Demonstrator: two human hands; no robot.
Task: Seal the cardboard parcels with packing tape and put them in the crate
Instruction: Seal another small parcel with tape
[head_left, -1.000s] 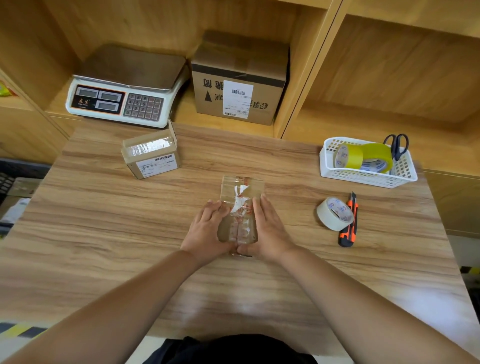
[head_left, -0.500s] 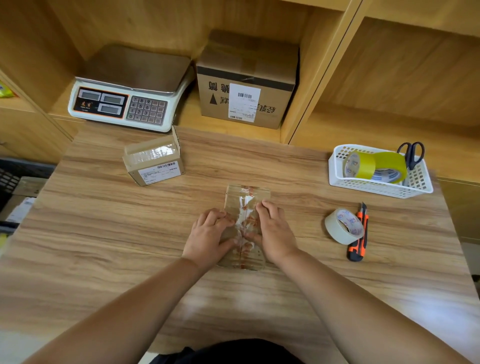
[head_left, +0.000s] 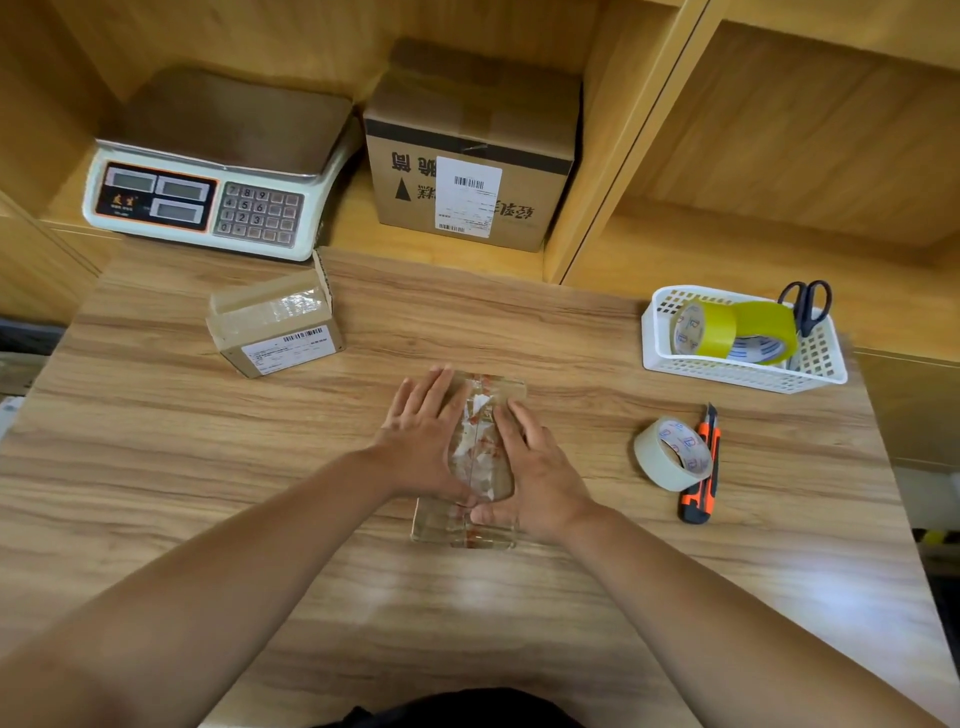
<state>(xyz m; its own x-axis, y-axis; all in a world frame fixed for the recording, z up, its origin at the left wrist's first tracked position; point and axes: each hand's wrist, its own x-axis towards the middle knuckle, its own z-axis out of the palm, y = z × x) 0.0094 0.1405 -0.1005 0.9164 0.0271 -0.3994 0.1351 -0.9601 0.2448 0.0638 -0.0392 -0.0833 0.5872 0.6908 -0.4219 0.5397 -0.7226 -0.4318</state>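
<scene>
A small flat cardboard parcel (head_left: 478, 447) covered in shiny clear tape lies in the middle of the wooden table (head_left: 208, 493). My left hand (head_left: 423, 441) lies flat on its left half, fingers straight and pointing away from me. On its right half my right hand (head_left: 535, 467) presses down with straight fingers, the thumb near the parcel's near end. A second taped parcel (head_left: 275, 332) with a white label sits at the back left. A roll of clear packing tape (head_left: 672, 452) stands to the right. No crate is clearly in view.
An orange utility knife (head_left: 701, 467) lies beside the clear roll. A white basket (head_left: 737, 369) at the right holds yellow tape rolls (head_left: 737, 330) and scissors (head_left: 805, 306). On the shelf behind stand a weighing scale (head_left: 208, 176) and a large carton (head_left: 467, 156).
Both hands have slid along the parcel's top and flattened out; the left hand's fingers went from curled near the middle to straight, reaching the far end. The parcel has stayed in place.
</scene>
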